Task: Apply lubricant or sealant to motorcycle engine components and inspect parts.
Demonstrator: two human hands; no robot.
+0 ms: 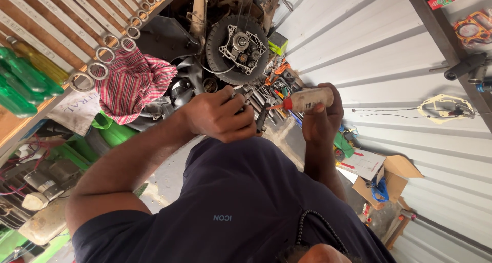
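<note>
Bottle (307, 99), small and pale with a red nozzle, lies nearly level in the right hand (323, 117), fingers wrapped round its body in a full grasp. Its long axis runs across the view, nozzle tip aimed toward the left hand (220, 114), which sits just beside it. That left hand is curled tight around a small dark part (262, 117), most of it hidden by the fingers; only a slim dark end shows below the knuckles, close to the nozzle. Whether tip and part touch cannot be told. The hands are held in the air above the person's dark shirt (241, 191), carried by nothing.

Beyond them a round engine clutch assembly (238, 47) faces the camera among scattered hand tools (277, 88). A red checked cloth (133, 81) hangs at the edge of a board of ring spanners (102, 53), and an open cardboard box (384, 173) sits against the corrugated metal wall (389, 63)
</note>
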